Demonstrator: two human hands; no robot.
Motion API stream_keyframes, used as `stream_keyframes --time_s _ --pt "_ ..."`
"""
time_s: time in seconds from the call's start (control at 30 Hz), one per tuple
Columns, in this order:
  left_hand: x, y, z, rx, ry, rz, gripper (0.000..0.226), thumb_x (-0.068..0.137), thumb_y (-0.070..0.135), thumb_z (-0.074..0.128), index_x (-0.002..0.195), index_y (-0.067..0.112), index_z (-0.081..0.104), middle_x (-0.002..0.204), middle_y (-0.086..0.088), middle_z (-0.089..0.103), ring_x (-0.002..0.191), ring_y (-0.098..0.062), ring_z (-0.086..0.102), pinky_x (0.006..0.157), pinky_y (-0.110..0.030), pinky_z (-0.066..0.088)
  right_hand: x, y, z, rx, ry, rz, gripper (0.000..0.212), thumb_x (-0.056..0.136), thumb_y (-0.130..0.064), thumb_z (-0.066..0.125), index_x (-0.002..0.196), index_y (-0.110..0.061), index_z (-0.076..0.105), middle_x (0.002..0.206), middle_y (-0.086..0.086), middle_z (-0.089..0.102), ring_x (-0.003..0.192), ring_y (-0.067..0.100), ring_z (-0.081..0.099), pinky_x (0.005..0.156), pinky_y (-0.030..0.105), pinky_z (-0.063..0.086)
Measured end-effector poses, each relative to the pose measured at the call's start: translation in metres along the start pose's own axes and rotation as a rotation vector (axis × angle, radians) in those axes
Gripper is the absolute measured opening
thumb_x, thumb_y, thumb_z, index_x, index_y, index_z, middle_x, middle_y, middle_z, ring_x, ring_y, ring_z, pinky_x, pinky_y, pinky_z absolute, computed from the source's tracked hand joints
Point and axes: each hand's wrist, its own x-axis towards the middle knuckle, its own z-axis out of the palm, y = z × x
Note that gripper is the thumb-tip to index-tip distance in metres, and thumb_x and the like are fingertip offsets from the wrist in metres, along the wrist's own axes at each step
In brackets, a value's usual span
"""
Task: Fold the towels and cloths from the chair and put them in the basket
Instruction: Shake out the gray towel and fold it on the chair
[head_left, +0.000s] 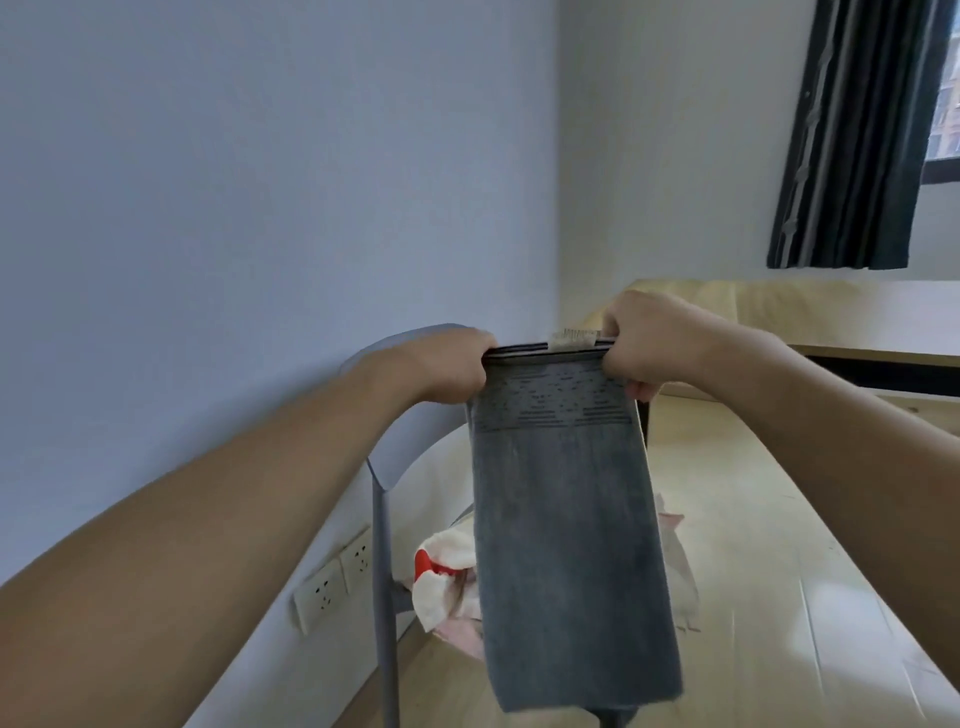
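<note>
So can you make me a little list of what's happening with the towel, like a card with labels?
held thing: grey towel, hanging down, top edge doubled over
left hand: grips the towel's top left corner
right hand: grips the top right corner
tag: pale label sticking up at the top edge
behind the towel: grey chair with a white and red cloth on it
basket: not in view
step: folding not yet finished

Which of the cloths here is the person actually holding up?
The grey towel, hanging straight down, its top edge pinched by the left hand and right hand. The white and red cloth lies crumpled on the chair behind it, untouched.
</note>
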Motion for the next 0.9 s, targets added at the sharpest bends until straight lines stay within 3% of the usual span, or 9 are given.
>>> stream_keyframes --time_s 0.07,0.17,0.33,0.4,0.5,0.6,0.7,0.77,0.9 --pt "0.009 -0.005 0.001 -0.007 0.232 0.025 0.024 0.085 -0.001 0.037 0.101 0.011 0.052 0.101 -0.010 0.057 0.091 -0.028 0.055 0.074 -0.039 0.046 0.008 0.006 0.003 0.018 0.215 -0.032 0.014 0.076 -0.001 0.051 0.086 -0.004 0.059 0.081 0.016 0.068 0.073 0.034 0.066 0.068 0.043 0.059" --pt "0.013 -0.007 -0.009 0.040 0.483 0.101 0.015 0.087 0.009 0.041 0.097 0.010 0.052 0.095 -0.008 0.053 0.084 -0.028 0.053 0.069 -0.035 0.043 0.013 0.008 0.005 0.109 0.432 -0.082 0.014 0.082 -0.009 0.052 0.094 -0.013 0.054 0.088 0.008 0.057 0.078 0.029 0.056 0.062 0.035 0.047" --pt "-0.002 -0.004 -0.016 -0.140 0.628 0.145 0.013 0.084 0.002 0.039 0.083 0.008 0.052 0.080 -0.007 0.052 0.071 -0.026 0.048 0.057 -0.030 0.035 0.002 0.007 0.004 0.111 0.512 -0.210 0.013 0.082 -0.010 0.056 0.093 -0.015 0.052 0.080 0.001 0.055 0.066 0.019 0.049 0.050 0.025 0.035" --pt "-0.013 0.000 -0.006 -0.273 0.523 0.090 0.018 0.080 -0.002 0.038 0.077 0.008 0.053 0.069 -0.005 0.051 0.064 -0.022 0.047 0.052 -0.027 0.032 -0.008 0.011 0.007 0.033 0.385 -0.201 0.011 0.080 -0.012 0.058 0.086 -0.016 0.050 0.079 0.003 0.055 0.065 0.018 0.049 0.049 0.028 0.035" --pt "-0.031 0.004 0.031 -0.329 0.076 0.018 0.020 0.075 -0.007 0.042 0.072 0.006 0.057 0.065 -0.004 0.049 0.063 -0.018 0.043 0.055 -0.026 0.031 -0.025 0.023 0.025 -0.074 -0.077 -0.087 0.012 0.080 -0.007 0.060 0.086 -0.014 0.053 0.078 0.009 0.063 0.060 0.019 0.056 0.049 0.029 0.046" --pt "-0.050 0.003 0.092 -0.269 -0.393 0.048 0.022 0.074 -0.002 0.043 0.086 0.006 0.060 0.081 -0.008 0.058 0.074 -0.020 0.052 0.068 -0.032 0.042 -0.038 0.042 0.064 -0.190 -0.584 0.082 0.025 0.081 -0.001 0.061 0.104 -0.008 0.058 0.079 0.012 0.065 0.061 0.020 0.060 0.054 0.026 0.053" --pt "-0.068 0.006 0.155 -0.279 -0.733 0.043 0.037 0.077 0.001 0.035 0.105 0.013 0.056 0.094 -0.008 0.072 0.077 -0.021 0.073 0.094 -0.033 0.046 -0.049 0.061 0.114 -0.314 -0.837 0.146 0.036 0.082 0.000 0.060 0.117 -0.003 0.055 0.077 0.011 0.061 0.059 0.017 0.057 0.059 0.028 0.053" --pt "-0.073 0.006 0.184 -0.306 -0.825 0.037 0.046 0.074 0.002 0.033 0.111 0.017 0.055 0.108 -0.013 0.070 0.077 -0.025 0.074 0.098 -0.036 0.046 -0.053 0.071 0.140 -0.395 -0.892 0.135 0.036 0.083 -0.003 0.062 0.118 -0.003 0.056 0.079 0.011 0.063 0.060 0.017 0.058 0.065 0.030 0.055" --pt "-0.061 -0.006 0.200 -0.330 -0.745 0.035 0.038 0.075 0.015 0.040 0.107 0.007 0.058 0.105 -0.024 0.064 0.070 -0.024 0.062 0.068 -0.034 0.050 -0.045 0.086 0.154 -0.354 -0.936 0.126 0.035 0.086 -0.011 0.063 0.120 -0.009 0.056 0.090 0.010 0.065 0.064 0.016 0.060 0.066 0.030 0.054"
